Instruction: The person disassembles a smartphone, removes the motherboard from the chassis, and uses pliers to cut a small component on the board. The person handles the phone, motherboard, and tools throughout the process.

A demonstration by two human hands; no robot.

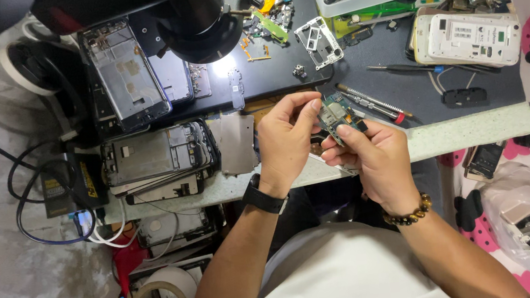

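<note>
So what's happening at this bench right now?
A person holds a small circuit board in both hands above the bench edge. The left hand, with a black watch on its wrist, pinches the board's upper end; the right hand, with a bead bracelet, supports it from below. Stripped phone frames are stacked to the left, screwdrivers lie just beyond the board, and a white phone shell sits at the far right.

Cluttered workbench (468, 134), dark mat (394, 86), phone frames (150, 156), screwdrivers (369, 101)
</note>
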